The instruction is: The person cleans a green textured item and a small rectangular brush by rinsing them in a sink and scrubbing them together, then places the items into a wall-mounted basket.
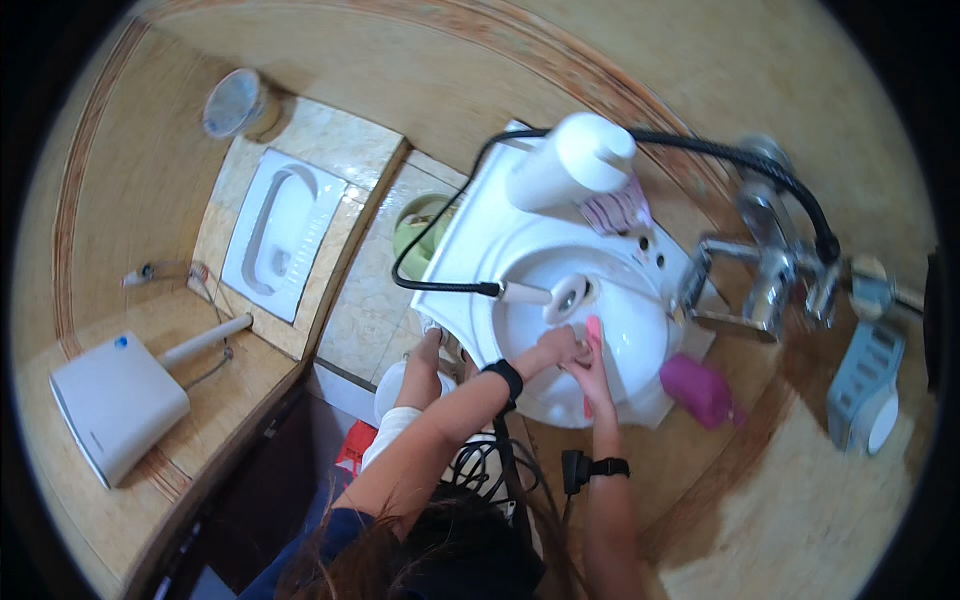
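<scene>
Both hands meet over the white ceramic washbasin point(634, 330). A long, narrow pink object point(594, 330), perhaps a brush or comb, passes through my right hand point(592, 375). One end shows above the fingers and the other below, near the basin's front rim. My left hand point(559, 346) has its fingers curled against the right fingers and the pink object; what lies inside them is hidden. Just beyond the left hand, a white handheld shower head point(566, 298) rests in the basin on a black hose point(442, 285).
A large white bottle point(570, 165) and a pink striped packet point(615, 206) stand on the basin's back ledge. Right of the basin are a magenta pouch point(697, 390) and a chrome mixer tap point(772, 285). A squat toilet point(281, 232) and green bucket point(420, 232) are leftward. Black cables point(480, 457) hang below my arms.
</scene>
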Available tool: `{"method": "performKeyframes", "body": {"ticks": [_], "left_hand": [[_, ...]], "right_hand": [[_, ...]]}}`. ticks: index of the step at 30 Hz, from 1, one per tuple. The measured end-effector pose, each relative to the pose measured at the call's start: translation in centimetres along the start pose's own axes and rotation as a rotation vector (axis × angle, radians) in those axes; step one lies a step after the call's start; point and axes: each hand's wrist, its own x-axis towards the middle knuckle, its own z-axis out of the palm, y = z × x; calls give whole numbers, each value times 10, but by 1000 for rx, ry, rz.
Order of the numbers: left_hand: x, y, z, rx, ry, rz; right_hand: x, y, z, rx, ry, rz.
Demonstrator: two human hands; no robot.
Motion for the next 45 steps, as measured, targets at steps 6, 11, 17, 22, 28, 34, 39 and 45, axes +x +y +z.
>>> {"method": "performKeyframes", "body": {"ticks": [6,11,17,22,28,34,39,45], "left_hand": [[-30,-26,-46,-95,-87,62],[-132,4,-169,-507,10,101],[-368,-122,-220,-889,871,62],[-494,-241,-128,-1453,1472,175],[-583,-327,62,-1909,1908,178],[-590,-384,213,-2439,2347,416],[-592,-369,299,-2392,2745,776],[-596,-324,358,-2362,3195,104]], "right_hand": [[29,12,12,-439,109,-22],[40,25,-37,-621,226,-13],[-42,-198,-73,-175,-141,-293],[-73,-314,-92,-467,210,-686],[-31,-327,14,-560,452,-798],[2,-281,164,-505,236,-703],[22,-261,300,-397,-335,-177],[-194,-226,673,-1626,-1595,236]]}}
